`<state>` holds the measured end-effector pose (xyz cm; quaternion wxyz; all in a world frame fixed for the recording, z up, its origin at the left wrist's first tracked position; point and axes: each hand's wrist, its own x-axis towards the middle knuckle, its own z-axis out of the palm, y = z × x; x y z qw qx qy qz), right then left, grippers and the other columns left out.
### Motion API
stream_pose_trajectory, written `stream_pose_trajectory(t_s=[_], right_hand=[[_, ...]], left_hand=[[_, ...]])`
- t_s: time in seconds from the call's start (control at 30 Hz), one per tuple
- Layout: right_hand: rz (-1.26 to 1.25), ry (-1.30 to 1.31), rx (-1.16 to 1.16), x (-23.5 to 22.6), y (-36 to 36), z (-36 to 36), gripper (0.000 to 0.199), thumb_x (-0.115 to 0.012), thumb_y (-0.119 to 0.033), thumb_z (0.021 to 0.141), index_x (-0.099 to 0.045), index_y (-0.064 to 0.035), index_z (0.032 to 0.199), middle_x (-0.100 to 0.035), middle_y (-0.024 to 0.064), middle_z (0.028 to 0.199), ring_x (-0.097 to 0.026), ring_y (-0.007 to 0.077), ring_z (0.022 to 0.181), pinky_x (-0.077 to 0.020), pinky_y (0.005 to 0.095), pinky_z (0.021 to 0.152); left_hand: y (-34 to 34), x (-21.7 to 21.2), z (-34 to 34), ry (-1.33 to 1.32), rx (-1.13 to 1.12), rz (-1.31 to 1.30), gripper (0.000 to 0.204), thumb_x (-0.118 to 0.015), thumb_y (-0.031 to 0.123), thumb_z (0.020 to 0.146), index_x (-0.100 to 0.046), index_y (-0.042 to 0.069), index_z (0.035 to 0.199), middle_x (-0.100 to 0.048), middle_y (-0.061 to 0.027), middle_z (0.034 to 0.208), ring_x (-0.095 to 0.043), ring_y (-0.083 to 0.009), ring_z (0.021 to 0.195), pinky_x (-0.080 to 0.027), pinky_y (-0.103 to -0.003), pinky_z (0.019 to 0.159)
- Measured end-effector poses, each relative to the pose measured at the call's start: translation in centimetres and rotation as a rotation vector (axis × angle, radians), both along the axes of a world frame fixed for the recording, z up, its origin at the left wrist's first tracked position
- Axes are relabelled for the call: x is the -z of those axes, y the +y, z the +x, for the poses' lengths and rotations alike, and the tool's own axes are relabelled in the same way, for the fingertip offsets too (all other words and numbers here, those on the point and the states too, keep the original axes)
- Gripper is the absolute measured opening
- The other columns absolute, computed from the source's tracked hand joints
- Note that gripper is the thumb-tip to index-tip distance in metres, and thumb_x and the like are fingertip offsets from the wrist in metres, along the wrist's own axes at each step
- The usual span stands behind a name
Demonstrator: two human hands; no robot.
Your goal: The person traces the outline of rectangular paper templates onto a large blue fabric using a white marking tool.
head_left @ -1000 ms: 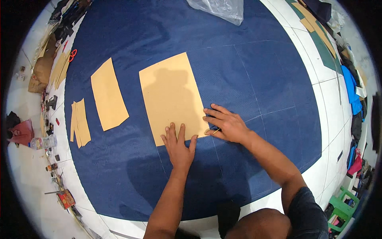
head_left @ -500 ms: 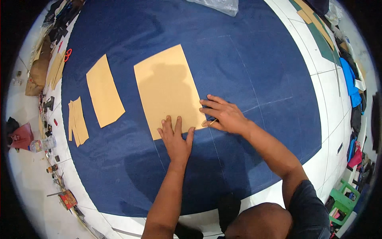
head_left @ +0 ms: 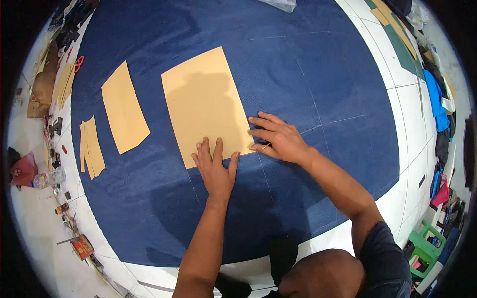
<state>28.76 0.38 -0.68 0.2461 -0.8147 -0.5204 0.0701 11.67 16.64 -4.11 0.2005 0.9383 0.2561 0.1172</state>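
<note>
On the dark blue cloth (head_left: 318,184) lies a large tan card pattern piece (head_left: 208,107), its near corners meeting white lines drawn on the cloth. My left hand (head_left: 214,166) rests open on the card's near edge, fingers spread and pointing away from me. At the card's near right corner, my right hand (head_left: 279,139) has its fingertips along the right edge. A short, thin yellowish stick (head_left: 267,146) is held between its thumb and fingers; its tip and exact kind are hard to make out.
Left of the card lie a smaller tan pattern piece (head_left: 125,108) and several narrow tan strips (head_left: 92,149). Orange-handled scissors (head_left: 79,64) sit at the cloth's left edge. A clear plastic bag (head_left: 282,4) is at the far edge. A green plastic stool (head_left: 426,248) stands on the right.
The whole view has shifted slightly, so the cloth and cards appear a little higher and further left. Both hands stay in nearly the same places on the card.
</note>
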Motion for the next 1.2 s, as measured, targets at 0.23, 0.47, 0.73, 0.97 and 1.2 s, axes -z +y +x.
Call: stream_pose_trajectory(t_s=[0.23, 0.47, 0.73, 0.97, 1.2], right_hand=[[-0.037, -0.017, -0.009, 0.2, 0.0, 0.0, 0.043, -0.074, -0.042, 0.087, -0.071, -0.0143, 0.12, -0.059, 0.0039, 0.142, -0.048, 0.0266, 0.139, -0.0551, 0.0416, 0.1], [-0.015, -0.033, -0.004, 0.6, -0.1, -0.2, 0.045, -0.073, -0.043, 0.087, -0.071, -0.0153, 0.122, -0.06, 0.0029, 0.141, -0.048, 0.0258, 0.14, -0.0547, 0.0412, 0.101], [-0.012, -0.05, -0.009, 0.5, -0.2, 0.0, 0.044, -0.073, -0.044, 0.088, -0.071, -0.015, 0.12, -0.061, 0.0028, 0.14, -0.049, 0.0262, 0.139, -0.0569, 0.0409, 0.097], [-0.008, 0.008, -0.036, -0.5, 0.6, 0.1, 0.035, -0.072, -0.037, 0.09, -0.072, -0.0118, 0.115, -0.062, 0.0058, 0.135, -0.053, 0.0279, 0.133, -0.0551, 0.0434, 0.097], [0.453, 0.535, 0.351, -3.1, 7.4, 2.0, 0.029, -0.049, -0.022, 0.104, -0.07, -0.0024, 0.106, -0.066, 0.0164, 0.121, -0.06, 0.035, 0.116, -0.0502, 0.044, 0.09]], left_hand=[[0.0, 0.1, 0.0, -0.003, 0.008, 0.001, 0.063, -0.075, 0.042, 0.089, -0.059, 0.006, 0.139, -0.04, -0.0237, 0.152, -0.033, -0.0464, 0.145, -0.022, -0.064, 0.119], [0.0, -0.4, 0.0, -0.008, 0.004, -0.038, 0.061, -0.076, 0.037, 0.089, -0.06, 0.005, 0.138, -0.041, -0.0272, 0.152, -0.032, -0.0462, 0.146, -0.021, -0.061, 0.12], [-0.1, 0.0, 0.0, -0.018, 0.008, -0.03, 0.063, -0.075, 0.039, 0.088, -0.059, 0.005, 0.138, -0.041, -0.0268, 0.151, -0.032, -0.0486, 0.145, -0.021, -0.066, 0.118], [0.2, -0.2, -0.3, -0.014, -0.025, -0.039, 0.063, -0.075, 0.04, 0.088, -0.059, 0.005, 0.138, -0.042, -0.0266, 0.15, -0.035, -0.0478, 0.143, -0.022, -0.066, 0.117], [0.0, -1.8, 1.1, 0.023, -0.024, -0.093, 0.068, -0.075, 0.044, 0.087, -0.055, 0.006, 0.141, -0.043, -0.0243, 0.148, -0.035, -0.0442, 0.144, -0.023, -0.064, 0.118]])
